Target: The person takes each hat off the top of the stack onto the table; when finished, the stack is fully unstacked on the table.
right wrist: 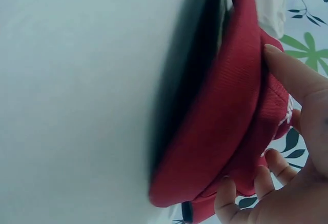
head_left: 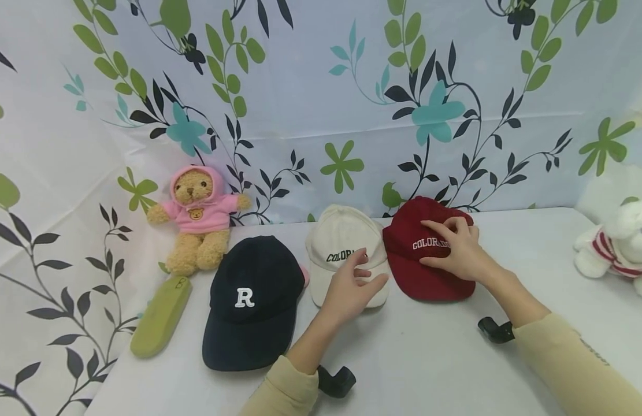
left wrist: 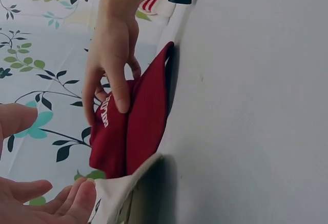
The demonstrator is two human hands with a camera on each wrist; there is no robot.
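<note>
A dark red cap (head_left: 411, 225) with white lettering lies at the back edge of the white table. My right hand (head_left: 458, 248) is spread over its crown, thumb and fingers wide apart, fingertips right at the cloth. In the right wrist view the thumb (right wrist: 287, 70) lies near one side of the crown and the other fingertips near the opposite side. Beside it sits a cream cap (head_left: 341, 228) with dark lettering, partly hidden by my left hand (head_left: 352, 289). That hand hovers over its brim, fingers loosely bent, holding nothing. Left of both lies a navy cap (head_left: 258, 271) with a white R.
A teddy bear (head_left: 198, 214) in a pink hoodie sits at the back left, with a green case (head_left: 162, 318) in front of it. A white plush toy (head_left: 624, 242) is at the far right. A leaf-patterned cloth (head_left: 300, 75) hangs behind the table (head_left: 419, 364).
</note>
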